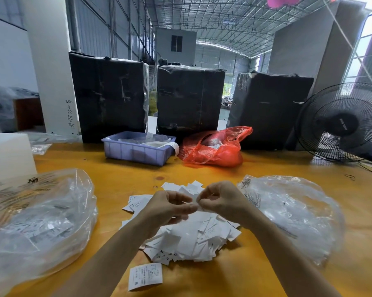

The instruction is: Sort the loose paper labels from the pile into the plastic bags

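Pinching one small white label [195, 203] between them, the left hand [170, 207] and right hand [222, 202] hover above the heaped pile [191, 239] of white printed slips.

I count two clear plastic bags [39, 219] [292, 213], three black-wrapped boxes [109, 95] [189, 97] [268, 108], one red bag [215, 148], one blue tray [135, 150], one fan [341, 123].
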A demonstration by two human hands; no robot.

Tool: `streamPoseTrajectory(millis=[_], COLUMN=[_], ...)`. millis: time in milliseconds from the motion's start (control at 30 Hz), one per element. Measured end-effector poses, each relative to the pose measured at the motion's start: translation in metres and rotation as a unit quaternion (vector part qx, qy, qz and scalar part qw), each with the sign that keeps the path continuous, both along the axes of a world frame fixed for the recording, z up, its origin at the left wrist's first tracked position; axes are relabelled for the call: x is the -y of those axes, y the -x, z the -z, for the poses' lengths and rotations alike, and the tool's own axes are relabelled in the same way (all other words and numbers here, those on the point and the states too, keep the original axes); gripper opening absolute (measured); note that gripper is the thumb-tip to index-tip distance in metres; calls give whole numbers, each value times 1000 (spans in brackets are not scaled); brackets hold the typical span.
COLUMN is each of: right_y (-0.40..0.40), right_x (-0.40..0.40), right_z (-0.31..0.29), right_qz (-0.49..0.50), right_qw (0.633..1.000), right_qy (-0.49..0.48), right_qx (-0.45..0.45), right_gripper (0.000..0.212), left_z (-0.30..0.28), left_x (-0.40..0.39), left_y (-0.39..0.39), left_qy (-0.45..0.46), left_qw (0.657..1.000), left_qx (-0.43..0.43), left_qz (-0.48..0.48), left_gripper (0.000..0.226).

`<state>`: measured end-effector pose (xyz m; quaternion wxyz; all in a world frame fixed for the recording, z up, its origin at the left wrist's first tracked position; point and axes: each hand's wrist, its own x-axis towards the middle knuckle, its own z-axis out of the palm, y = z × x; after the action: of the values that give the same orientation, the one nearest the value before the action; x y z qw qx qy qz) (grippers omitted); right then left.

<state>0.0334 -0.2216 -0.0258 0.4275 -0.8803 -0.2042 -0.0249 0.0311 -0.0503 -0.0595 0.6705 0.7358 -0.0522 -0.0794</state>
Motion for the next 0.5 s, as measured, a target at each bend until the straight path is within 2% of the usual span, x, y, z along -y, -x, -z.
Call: streamPoseTrajectory(millis=[133, 200, 300, 500], right_y=[-1, -4, -7, -7], right_x=[8, 14, 25, 27], right_z=[-5, -11, -16, -16], right_qz=[2, 29, 48, 28], right_qw=[999, 996, 985, 969], right_qy=[-3, -47, -148, -245], right_qx=[33, 65, 69, 18], right_gripper=[12, 22, 33, 26], left_z=[3, 2, 1, 1], left_x=[0, 1, 0, 3], left_y=[-1, -1, 0, -1], left_qy=[10, 32, 56, 89], left_qw=[1000, 999, 998, 996], left_qx=[6, 5, 3, 31], left_qz=[-6, -1, -1, -5], left_gripper=[17, 11, 14, 21])
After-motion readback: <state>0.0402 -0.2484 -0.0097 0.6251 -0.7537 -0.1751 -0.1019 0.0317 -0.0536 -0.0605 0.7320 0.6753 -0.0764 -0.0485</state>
